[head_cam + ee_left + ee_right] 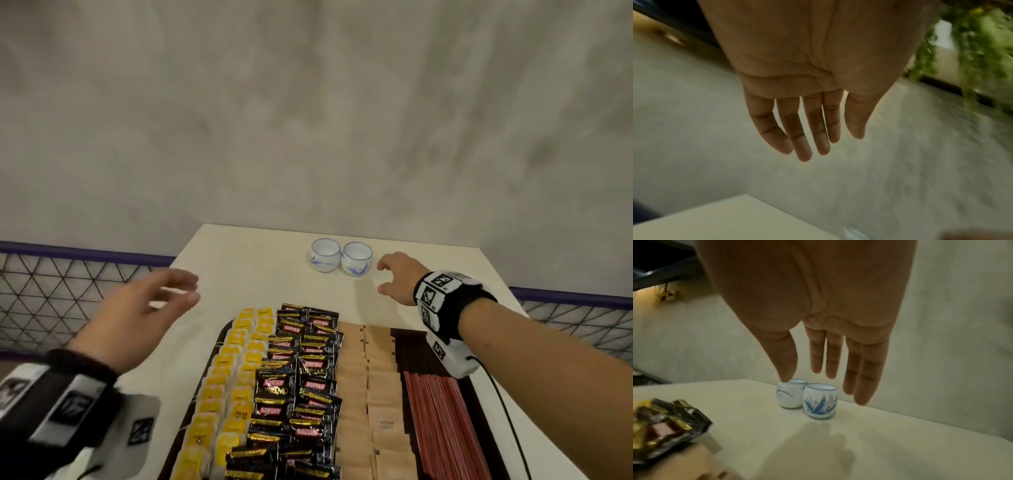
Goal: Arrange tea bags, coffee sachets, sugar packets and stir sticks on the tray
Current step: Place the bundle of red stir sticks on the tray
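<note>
A dark tray [219,346] lies on the white table [239,260], filled in rows: yellow tea bags [222,387], black coffee sachets [301,377], tan sugar packets [370,383] and red stir sticks [442,421]. My left hand [144,308] hovers above the table's left edge, fingers relaxed and empty; the left wrist view shows the same bare fingers [803,146]. My right hand [397,277] floats beyond the tray, fingers spread and empty, just right of two small cups. In the right wrist view the fingers [828,363] hang above the cups, and coffee sachets [663,423] show at lower left.
Two white cups with blue leaf patterns, the left cup [325,255] and the right cup [356,257], stand side by side near the table's far edge. A grey wall rises behind. Dark mesh fencing [68,291] runs past both sides of the table.
</note>
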Action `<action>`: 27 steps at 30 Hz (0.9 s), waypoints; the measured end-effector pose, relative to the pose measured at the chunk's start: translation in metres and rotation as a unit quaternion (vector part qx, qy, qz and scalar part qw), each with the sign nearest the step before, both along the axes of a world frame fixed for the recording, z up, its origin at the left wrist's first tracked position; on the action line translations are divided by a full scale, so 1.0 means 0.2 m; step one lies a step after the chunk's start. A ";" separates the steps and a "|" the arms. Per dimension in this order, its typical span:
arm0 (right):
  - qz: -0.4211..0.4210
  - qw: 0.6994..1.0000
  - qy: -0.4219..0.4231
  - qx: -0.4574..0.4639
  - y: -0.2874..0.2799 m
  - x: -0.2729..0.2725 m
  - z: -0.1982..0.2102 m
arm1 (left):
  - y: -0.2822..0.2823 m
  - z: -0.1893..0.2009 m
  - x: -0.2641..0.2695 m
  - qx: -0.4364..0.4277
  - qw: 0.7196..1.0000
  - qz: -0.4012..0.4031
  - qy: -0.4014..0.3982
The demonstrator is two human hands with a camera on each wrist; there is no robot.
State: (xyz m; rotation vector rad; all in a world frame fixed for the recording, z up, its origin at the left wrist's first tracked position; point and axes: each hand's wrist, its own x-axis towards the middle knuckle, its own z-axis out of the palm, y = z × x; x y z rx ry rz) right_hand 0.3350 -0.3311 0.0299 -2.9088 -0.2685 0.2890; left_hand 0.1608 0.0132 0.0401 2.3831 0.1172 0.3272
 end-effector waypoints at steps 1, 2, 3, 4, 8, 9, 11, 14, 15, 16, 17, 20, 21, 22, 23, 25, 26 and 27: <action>0.014 1.000 -0.004 -0.003 0.03 0.04 -0.02 | -0.11 0.03 0.14 0.020 0.999 -0.032 0.008; 0.027 1.000 -0.009 -0.006 0.06 0.08 -0.04 | -0.22 0.06 0.28 0.061 0.996 -0.061 0.014; 0.039 0.999 -0.015 -0.008 0.08 0.11 -0.06 | -0.30 0.04 0.42 0.095 0.990 -0.094 0.041; 0.051 0.999 -0.015 -0.012 0.10 0.14 -0.08 | -0.38 0.02 0.55 0.125 0.983 -0.110 0.072; 0.093 0.993 0.001 -0.066 0.14 0.26 -0.18 | -0.62 -0.10 0.93 0.204 0.958 -0.149 0.140; 0.096 0.993 0.005 -0.069 0.14 0.28 -0.20 | -0.67 -0.13 1.01 0.215 0.953 -0.153 0.148; 0.102 0.993 0.016 -0.054 0.13 0.33 -0.25 | -0.72 -0.17 1.13 0.223 0.947 -0.150 0.174; 0.096 0.994 0.036 -0.048 0.13 0.39 -0.28 | -0.75 -0.22 1.27 0.230 0.943 -0.139 0.196; 0.081 0.995 0.038 -0.036 0.13 0.41 -0.28 | -0.75 -0.24 1.30 0.246 0.937 -0.140 0.204; 0.069 0.996 0.036 -0.033 0.13 0.42 -0.28 | -0.75 -0.26 1.32 0.260 0.931 -0.139 0.216; 0.065 0.997 0.030 -0.038 0.13 0.43 -0.28 | -0.76 -0.27 1.34 0.271 0.927 -0.138 0.218; 0.060 0.995 0.037 -0.068 0.06 0.42 -0.25 | -0.80 -0.27 1.37 0.297 0.921 -0.130 0.216; 0.060 0.994 0.038 -0.077 0.02 0.41 -0.24 | -0.81 -0.27 1.38 0.305 0.920 -0.130 0.211; 0.053 0.994 0.047 -0.088 -0.03 0.40 -0.23 | -0.84 -0.27 1.38 0.308 0.918 -0.132 0.213; 0.046 0.993 0.049 -0.093 -0.08 0.39 -0.22 | -0.86 -0.26 1.38 0.312 0.916 -0.138 0.212; 0.027 0.993 0.060 -0.094 -0.21 0.36 -0.20 | -0.93 -0.25 1.36 0.318 0.913 -0.153 0.206; 0.017 0.993 0.067 -0.091 -0.28 0.32 -0.20 | -0.97 -0.25 1.35 0.319 0.911 -0.162 0.204; 0.011 0.994 0.066 -0.087 -0.35 0.28 -0.18 | -1.01 -0.24 1.34 0.314 0.913 -0.170 0.198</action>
